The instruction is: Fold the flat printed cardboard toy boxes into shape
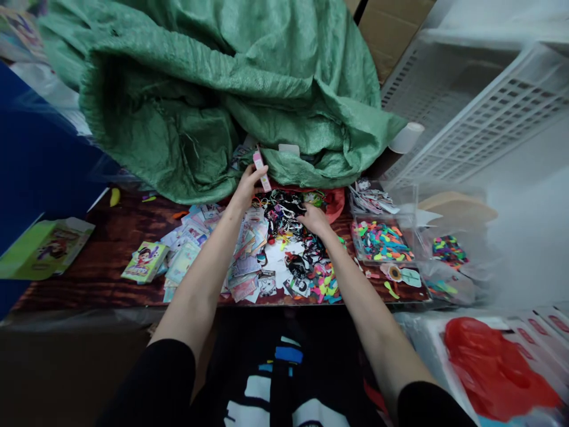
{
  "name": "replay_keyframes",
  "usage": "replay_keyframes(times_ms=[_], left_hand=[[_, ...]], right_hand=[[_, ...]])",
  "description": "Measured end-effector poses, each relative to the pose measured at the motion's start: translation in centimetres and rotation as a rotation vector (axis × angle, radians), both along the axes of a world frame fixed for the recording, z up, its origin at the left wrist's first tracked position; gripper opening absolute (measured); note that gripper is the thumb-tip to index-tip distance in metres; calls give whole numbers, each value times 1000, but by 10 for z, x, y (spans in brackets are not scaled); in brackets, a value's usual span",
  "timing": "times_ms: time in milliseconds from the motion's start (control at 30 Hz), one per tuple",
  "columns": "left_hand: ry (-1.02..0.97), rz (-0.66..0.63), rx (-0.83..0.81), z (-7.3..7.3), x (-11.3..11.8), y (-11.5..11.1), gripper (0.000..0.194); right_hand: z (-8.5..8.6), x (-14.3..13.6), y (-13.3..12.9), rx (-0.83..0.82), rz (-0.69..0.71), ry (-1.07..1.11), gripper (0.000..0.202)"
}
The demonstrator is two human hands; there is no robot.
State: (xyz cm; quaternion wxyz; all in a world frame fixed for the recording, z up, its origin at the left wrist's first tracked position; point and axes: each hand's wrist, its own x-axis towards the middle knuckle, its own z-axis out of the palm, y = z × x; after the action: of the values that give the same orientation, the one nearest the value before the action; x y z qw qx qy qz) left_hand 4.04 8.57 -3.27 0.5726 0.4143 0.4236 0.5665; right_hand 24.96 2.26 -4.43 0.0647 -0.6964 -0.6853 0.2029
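Observation:
My left hand (250,185) is closed around a slim pink-and-white box (261,170), held upright near the mouth of a green woven sack (213,65). My right hand (313,218) reaches into a tangled pile of black cords and small coloured trinkets (287,213). Its fingers are curled into the pile, and what they pinch is hidden. Left of the pile, under my left forearm, pastel printed paper slips (244,255) lie spread in a heap. Small bright balloon-like pieces (326,281) sit at the pile's front right.
A clear tray of bright balloon-like pieces (384,240) stands right, with flat cutouts (373,198) behind it. A yellow-green illustrated box (144,262) and an opened box (53,246) lie left. White baskets (484,112) rise at the right; a red plastic bag (493,367) is lower right.

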Motion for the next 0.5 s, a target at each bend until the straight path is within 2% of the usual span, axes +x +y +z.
replay_keyframes(times_ms=[67, 167, 267, 333, 400, 500], left_hand=[[-3, -23, -20, 1, 0, -4, 48], [-51, -48, -50, 4, -1, -15, 45], [-98, -79, -71, 9, 0, -31, 45], [-106, -111, -88, 13, 0, -42, 45], [-111, -140, -101, 17, -1, -53, 44], [-129, -154, -117, 20, -2, -68, 45]], right_hand=[[-2, -16, -8, 10, 34, -3, 28], [-3, -42, -28, 18, 113, 14, 24], [-1, -48, -44, 6, 196, 48, 20], [2, -35, -44, 18, 230, 103, 25], [4, -13, -35, 54, 199, 85, 34], [5, 20, -14, 68, 38, -249, 39]])
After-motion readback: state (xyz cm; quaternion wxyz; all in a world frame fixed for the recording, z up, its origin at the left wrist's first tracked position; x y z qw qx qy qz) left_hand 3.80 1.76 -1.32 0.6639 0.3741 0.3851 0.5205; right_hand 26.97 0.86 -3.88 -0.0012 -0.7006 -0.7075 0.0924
